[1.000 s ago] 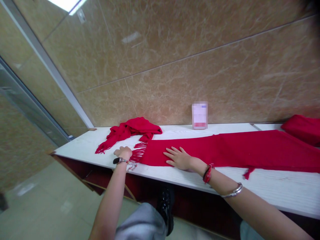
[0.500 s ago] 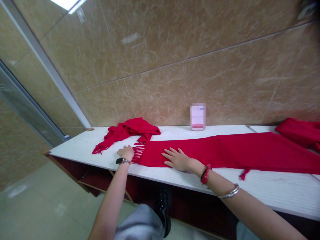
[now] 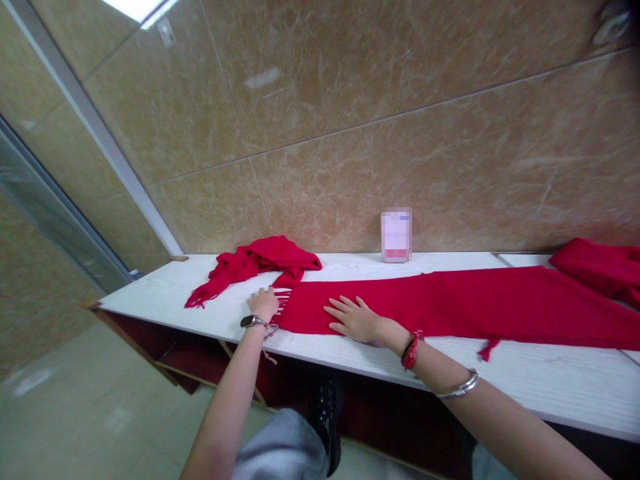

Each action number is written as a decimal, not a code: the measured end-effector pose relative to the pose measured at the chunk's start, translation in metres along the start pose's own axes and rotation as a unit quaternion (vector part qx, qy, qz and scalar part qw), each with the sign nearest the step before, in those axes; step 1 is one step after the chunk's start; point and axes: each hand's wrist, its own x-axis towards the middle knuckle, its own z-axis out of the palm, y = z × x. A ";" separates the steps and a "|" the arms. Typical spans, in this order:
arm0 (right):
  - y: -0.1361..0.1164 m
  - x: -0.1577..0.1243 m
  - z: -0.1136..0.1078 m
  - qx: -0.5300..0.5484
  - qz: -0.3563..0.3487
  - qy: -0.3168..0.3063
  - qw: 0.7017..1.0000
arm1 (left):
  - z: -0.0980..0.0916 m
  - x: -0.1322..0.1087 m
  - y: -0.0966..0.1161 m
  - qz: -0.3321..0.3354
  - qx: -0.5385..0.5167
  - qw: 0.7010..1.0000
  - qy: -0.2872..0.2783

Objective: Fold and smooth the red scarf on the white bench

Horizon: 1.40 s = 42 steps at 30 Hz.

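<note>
A long red scarf [image 3: 470, 303] lies spread flat along the white counter [image 3: 550, 380]. My right hand [image 3: 354, 319] rests open and flat on its left part, fingers stretched out. My left hand [image 3: 263, 303] is at the scarf's fringed left end [image 3: 281, 298], fingers curled down onto the fringe. A second red scarf [image 3: 257, 262] lies bunched up just behind my left hand, near the wall.
A small blurred card [image 3: 396, 235] stands against the marble wall. More red cloth [image 3: 603, 265] lies at the counter's far right. The counter's left end [image 3: 107, 303] meets a glass partition. Below are my grey trousers and a black shoe [image 3: 325, 413].
My left hand has slid to the right onto the scarf's fringe, pushing it closer in. My right hand has stayed flat on the scarf.
</note>
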 end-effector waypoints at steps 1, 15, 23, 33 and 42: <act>0.000 0.000 0.000 -0.001 -0.001 0.001 1.000 | -0.002 0.002 -0.009 -0.037 0.006 0.999 -0.009; -0.002 0.000 -0.001 -0.006 0.009 -0.002 1.000 | 0.012 -0.008 0.019 0.238 -0.085 0.966 -0.051; -0.001 0.000 0.000 0.001 0.003 0.001 1.000 | 0.004 0.005 -0.034 -0.041 -0.029 0.998 -0.037; -0.001 0.000 0.000 -0.001 0.003 0.006 1.000 | 0.003 0.005 0.017 0.224 -0.072 0.967 0.093; -0.001 0.000 0.001 -0.005 0.004 0.011 1.000 | 0.018 0.010 -0.008 0.005 -0.020 0.998 0.054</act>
